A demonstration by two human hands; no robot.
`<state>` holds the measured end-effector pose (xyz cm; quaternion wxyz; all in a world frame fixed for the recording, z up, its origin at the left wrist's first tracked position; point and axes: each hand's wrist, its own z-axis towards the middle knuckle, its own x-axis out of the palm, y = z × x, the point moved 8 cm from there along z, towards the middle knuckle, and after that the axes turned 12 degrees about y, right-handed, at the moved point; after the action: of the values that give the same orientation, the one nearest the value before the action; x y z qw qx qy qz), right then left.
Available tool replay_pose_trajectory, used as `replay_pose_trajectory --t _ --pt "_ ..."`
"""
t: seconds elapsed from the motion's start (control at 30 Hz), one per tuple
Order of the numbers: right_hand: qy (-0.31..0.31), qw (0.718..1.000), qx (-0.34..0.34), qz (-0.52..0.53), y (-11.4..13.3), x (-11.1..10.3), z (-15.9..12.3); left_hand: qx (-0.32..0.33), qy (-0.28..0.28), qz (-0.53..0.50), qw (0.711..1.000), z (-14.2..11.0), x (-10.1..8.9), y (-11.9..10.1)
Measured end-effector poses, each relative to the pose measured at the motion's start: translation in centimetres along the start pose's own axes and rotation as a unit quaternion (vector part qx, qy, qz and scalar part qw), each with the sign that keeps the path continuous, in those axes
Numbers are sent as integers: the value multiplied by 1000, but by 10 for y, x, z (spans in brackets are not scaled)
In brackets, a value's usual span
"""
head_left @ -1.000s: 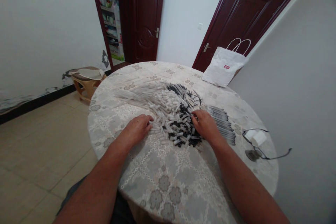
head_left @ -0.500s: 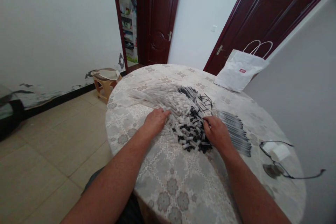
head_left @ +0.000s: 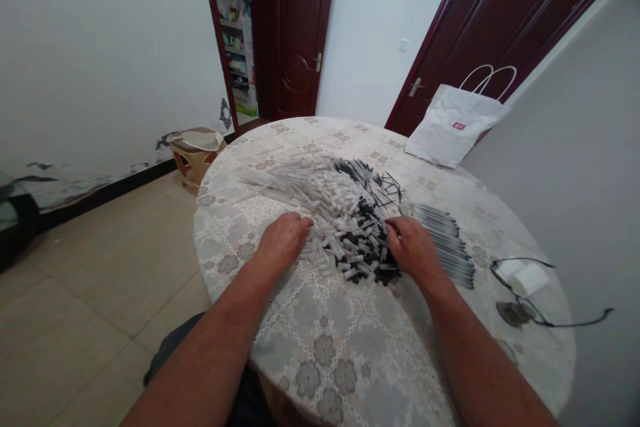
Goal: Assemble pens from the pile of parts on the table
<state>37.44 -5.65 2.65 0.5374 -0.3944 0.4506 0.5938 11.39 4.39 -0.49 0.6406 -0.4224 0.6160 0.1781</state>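
Observation:
A heap of small white tubes [head_left: 320, 197] and black caps [head_left: 367, 250] lies in the middle of a round table [head_left: 350, 347] with a flowered lace cloth. My left hand [head_left: 283, 240] rests palm down on the heap's left edge, its fingers curled among the white tubes. At the right edge my right hand [head_left: 413, 247] has its fingers closed in the black and white parts; what they grip is hidden. Thin black refills [head_left: 380, 183] lie tangled behind the heap. A row of assembled dark pens [head_left: 447, 247] lies just right of my right hand.
Spectacles [head_left: 530, 297] and a small white block [head_left: 527, 277] lie at the table's right. A white paper bag [head_left: 453, 127] leans at the far edge by a dark door. A low wooden stool [head_left: 195, 153] stands on the tiled floor to the left.
The view shifted between frames. Both hands stay at the heap's edges; the fingers of my right hand have closed further into the parts.

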Motion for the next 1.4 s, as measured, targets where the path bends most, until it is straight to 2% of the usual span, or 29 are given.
replay_pose_trajectory --t 0.23,0.4,0.5,0.73,0.93,1.07,1.17,1.27,1.33,1.4 --pt "-4 998 60 -14 -32 -12 2 34 -57 10 998 0 -5 0" --pt "104 982 145 -61 -59 -5 15 49 -97 -10 994 -3 -16 -4" --pt "135 974 164 -75 -65 2 30 55 -118 -33 991 -5 -18 -5" --pt "201 947 225 -111 -71 31 65 146 -219 -148 953 -15 -26 -11" --pt "240 928 256 -124 -72 48 71 135 -186 -326 917 -14 -24 -9" --pt "237 927 258 -132 -68 41 68 94 -149 -451 875 -14 -24 -7" --pt "219 932 252 -142 -61 24 62 71 -139 -508 847 -15 -26 -7" --pt "193 943 229 -145 -44 1 46 64 -139 -565 811 -15 -26 -9" --pt "134 972 159 -108 -17 -16 32 55 -153 -600 783 -16 -26 -9" --pt "93 993 72 -16 17 -27 12 44 -173 -634 752 -17 -25 -8"
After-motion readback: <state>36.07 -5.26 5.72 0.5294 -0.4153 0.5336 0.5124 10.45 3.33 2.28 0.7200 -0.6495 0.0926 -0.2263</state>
